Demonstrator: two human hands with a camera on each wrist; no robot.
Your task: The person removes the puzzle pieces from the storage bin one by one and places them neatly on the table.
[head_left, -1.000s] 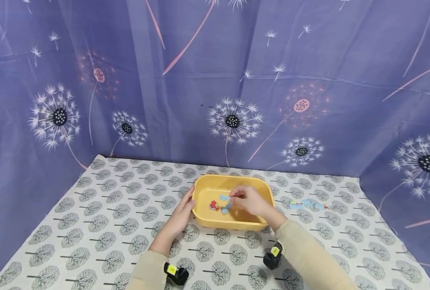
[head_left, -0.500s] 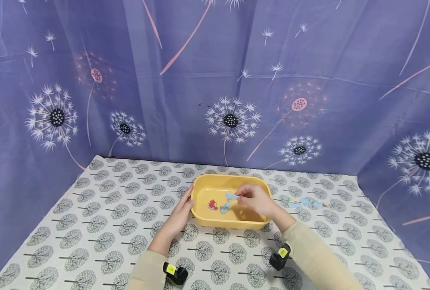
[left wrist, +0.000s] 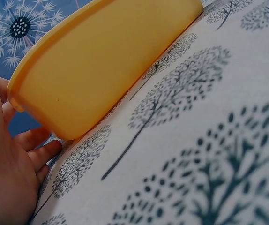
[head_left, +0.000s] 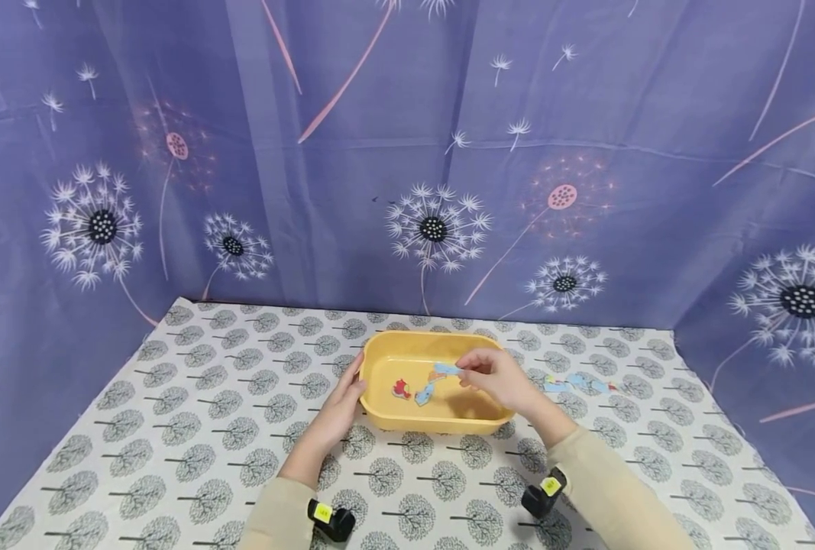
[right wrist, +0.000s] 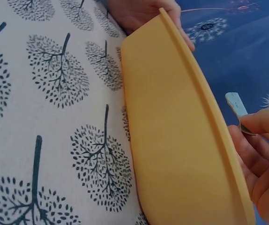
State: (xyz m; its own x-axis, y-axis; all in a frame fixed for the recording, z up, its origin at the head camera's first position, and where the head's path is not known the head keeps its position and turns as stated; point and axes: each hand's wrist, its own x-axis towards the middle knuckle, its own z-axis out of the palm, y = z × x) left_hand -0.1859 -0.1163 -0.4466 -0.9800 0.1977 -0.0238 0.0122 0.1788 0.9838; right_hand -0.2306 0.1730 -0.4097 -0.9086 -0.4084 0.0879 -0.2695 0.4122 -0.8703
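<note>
Over the yellow plastic tub (head_left: 407,422), my right hand (head_left: 496,378) pinches a flat light blue piece (head_left: 447,369), like a puzzle piece, between thumb and fingers. In the right wrist view, the piece (right wrist: 237,107) sticks out past the fingertips, above the tub's rim. My left hand (head_left: 338,405) grips the left end of the tub; in the left wrist view, one digit lies at the rim and other fingers curl below it against the outer wall. On the tub floor lie a red piece (head_left: 401,389) and a blue piece (head_left: 424,395).
Right of the tub, a row of light blue pieces with red and yellow parts (head_left: 579,383) lies on the tree-print cloth (head_left: 242,458). Behind the table hangs a purple dandelion curtain (head_left: 338,229).
My right hand has moved a little to the right over the tub, with the light blue piece still pinched and now lying more level. The left hand stays on the tub's end.
</note>
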